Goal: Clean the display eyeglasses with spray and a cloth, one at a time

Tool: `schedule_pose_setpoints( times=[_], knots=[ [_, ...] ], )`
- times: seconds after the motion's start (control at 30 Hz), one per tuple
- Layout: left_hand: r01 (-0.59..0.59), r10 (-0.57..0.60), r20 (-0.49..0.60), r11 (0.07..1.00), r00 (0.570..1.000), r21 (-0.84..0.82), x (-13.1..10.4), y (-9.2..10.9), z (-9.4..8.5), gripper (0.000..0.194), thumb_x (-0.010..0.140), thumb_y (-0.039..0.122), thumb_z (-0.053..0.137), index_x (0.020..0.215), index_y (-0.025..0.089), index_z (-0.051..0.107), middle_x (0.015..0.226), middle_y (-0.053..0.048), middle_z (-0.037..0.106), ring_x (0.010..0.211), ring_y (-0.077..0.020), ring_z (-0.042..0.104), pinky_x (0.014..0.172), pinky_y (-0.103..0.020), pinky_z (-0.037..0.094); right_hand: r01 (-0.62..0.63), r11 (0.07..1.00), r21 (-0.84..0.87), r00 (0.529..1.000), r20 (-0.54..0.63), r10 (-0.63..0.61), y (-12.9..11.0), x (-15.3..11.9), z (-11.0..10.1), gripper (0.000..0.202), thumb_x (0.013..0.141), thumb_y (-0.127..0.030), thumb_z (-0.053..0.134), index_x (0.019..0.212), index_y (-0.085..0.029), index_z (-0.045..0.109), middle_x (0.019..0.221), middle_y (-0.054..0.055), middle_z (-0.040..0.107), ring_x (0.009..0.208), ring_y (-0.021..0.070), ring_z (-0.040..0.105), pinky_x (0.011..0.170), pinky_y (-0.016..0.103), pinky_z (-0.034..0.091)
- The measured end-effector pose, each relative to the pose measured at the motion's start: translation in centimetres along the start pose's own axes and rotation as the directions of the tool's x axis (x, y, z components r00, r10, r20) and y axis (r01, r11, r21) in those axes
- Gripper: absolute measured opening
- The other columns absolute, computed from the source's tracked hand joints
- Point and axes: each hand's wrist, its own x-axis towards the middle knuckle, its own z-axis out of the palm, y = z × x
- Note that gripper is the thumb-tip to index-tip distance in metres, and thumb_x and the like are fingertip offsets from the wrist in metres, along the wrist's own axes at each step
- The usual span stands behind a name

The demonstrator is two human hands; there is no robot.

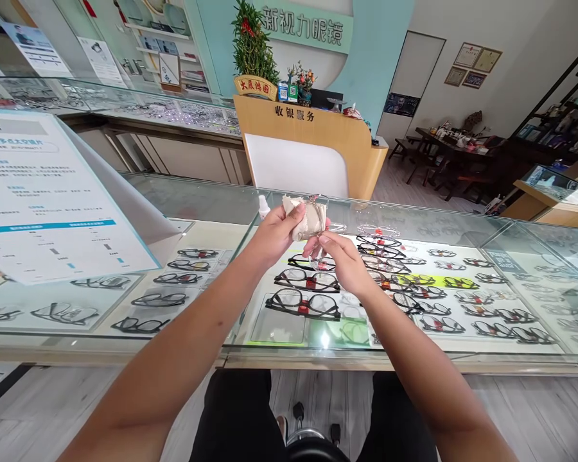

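Observation:
A beige cloth (311,223) is bunched in my left hand (275,236), its thumb pressed on top. The cloth is folded over part of a thin-rimmed pair of eyeglasses (322,263), whose rim shows below the cloth. Pinched between thumb and fingers, the eyeglasses are also held by my right hand (347,260). Most of the frame is hidden by the cloth and fingers. Both hands are above the glass counter, close together. Just beyond my left hand stands a small white bottle (263,206), partly covered by that hand.
Under the glass counter top (197,192) lie several rows of eyeglasses, among them a dark pair (302,303). A large printed sign (52,199) stands at the left. Farther off is a wooden cashier desk (361,151) with a plant (253,48). A wheeled stool (315,449) is below me.

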Motion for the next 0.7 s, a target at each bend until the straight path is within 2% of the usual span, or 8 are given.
schedule_pose_setpoints(
  times=[0.13, 0.2, 0.23, 0.3, 0.37, 0.43, 0.6, 0.7],
  knots=[
    [0.024, -0.023, 0.059, 0.999, 0.998, -0.022, 0.0, 0.6, -0.6, 0.056, 0.081, 0.057, 0.097, 0.112, 0.016, 0.077, 0.096, -0.011, 0.083, 0.072, -0.0219, 0.075, 0.066, -0.036, 0.063, -0.026, 0.999, 0.044, 1.000, -0.015, 0.027, -0.2, 0.2, -0.4, 0.051, 0.107, -0.064, 0.055, 0.088, -0.022, 0.077, 0.089, 0.006, 0.075, 0.086, 0.0228, 0.062, 0.090, 0.038, 0.053],
    [0.011, -0.010, 0.070, 1.000, 0.997, -0.011, -0.1, 0.6, -0.6, 0.056, 0.078, 0.050, 0.101, 0.117, 0.016, 0.076, 0.102, -0.010, 0.083, 0.083, -0.0216, 0.078, 0.074, -0.035, 0.065, -0.020, 0.999, 0.045, 0.999, -0.024, 0.021, -0.2, 0.3, -0.5, 0.050, 0.107, -0.064, 0.055, 0.088, -0.022, 0.077, 0.087, 0.006, 0.075, 0.085, 0.0226, 0.062, 0.090, 0.038, 0.053],
    [0.006, -0.006, 0.085, 1.000, 0.996, -0.002, -0.1, 0.5, -0.6, 0.057, 0.078, 0.048, 0.101, 0.119, 0.017, 0.076, 0.100, -0.009, 0.083, 0.079, -0.0199, 0.077, 0.074, -0.034, 0.065, -0.017, 0.999, 0.040, 0.999, -0.028, 0.018, -0.1, 0.3, -0.4, 0.051, 0.107, -0.064, 0.055, 0.088, -0.022, 0.077, 0.087, 0.006, 0.074, 0.085, 0.0225, 0.062, 0.089, 0.038, 0.053],
    [-0.008, 0.006, 0.090, 1.000, 0.996, 0.016, -0.1, 0.2, -0.3, 0.056, 0.078, 0.046, 0.102, 0.116, 0.017, 0.074, 0.089, -0.005, 0.080, 0.061, -0.0149, 0.069, 0.062, -0.032, 0.061, -0.012, 1.000, 0.011, 1.000, -0.024, 0.013, 0.0, 0.3, -0.3, 0.053, 0.108, -0.066, 0.053, 0.087, -0.022, 0.076, 0.087, 0.006, 0.074, 0.086, 0.0225, 0.062, 0.089, 0.038, 0.051],
    [-0.030, 0.029, 0.033, 0.999, 0.999, 0.035, -0.1, -0.2, 0.1, 0.052, 0.076, 0.049, 0.102, 0.104, 0.017, 0.072, 0.081, -0.002, 0.078, 0.047, -0.0114, 0.059, 0.048, -0.029, 0.052, 0.000, 0.998, -0.055, 1.000, -0.012, -0.001, 0.2, 0.2, 0.0, 0.058, 0.108, -0.070, 0.050, 0.088, -0.022, 0.075, 0.089, 0.006, 0.073, 0.087, 0.0222, 0.061, 0.087, 0.036, 0.050],
    [-0.060, 0.062, -0.045, 0.997, 0.997, 0.053, -0.1, -0.4, 0.5, 0.054, 0.074, 0.055, 0.102, 0.094, 0.018, 0.068, 0.081, -0.003, 0.079, 0.042, -0.0111, 0.057, 0.040, -0.028, 0.046, 0.026, 0.990, -0.139, 1.000, -0.011, -0.028, 0.4, 0.0, 0.3, 0.062, 0.109, -0.074, 0.046, 0.090, -0.022, 0.075, 0.089, 0.005, 0.070, 0.086, 0.0217, 0.060, 0.086, 0.035, 0.049],
    [-0.079, 0.088, -0.188, 0.995, 0.978, 0.054, -0.2, -0.4, 1.3, 0.062, 0.077, 0.076, 0.091, 0.082, 0.020, 0.064, 0.066, -0.001, 0.073, 0.034, -0.0110, 0.048, 0.036, -0.029, 0.039, 0.077, 0.972, -0.220, 0.997, 0.018, -0.075, 0.4, -0.4, 0.9, 0.062, 0.113, -0.070, 0.041, 0.095, -0.023, 0.076, 0.088, 0.004, 0.067, 0.085, 0.0215, 0.060, 0.088, 0.035, 0.048],
    [-0.038, 0.047, -0.189, 0.998, 0.981, 0.052, -0.1, -0.5, 1.1, 0.064, 0.080, 0.082, 0.084, 0.082, 0.020, 0.065, 0.059, 0.001, 0.067, 0.034, -0.0123, 0.048, 0.039, -0.030, 0.042, 0.044, 0.986, -0.164, 0.999, 0.011, -0.043, 0.3, -0.4, 0.9, 0.058, 0.113, -0.068, 0.043, 0.097, -0.023, 0.076, 0.095, 0.005, 0.072, 0.088, 0.0214, 0.062, 0.088, 0.035, 0.049]
  ],
)
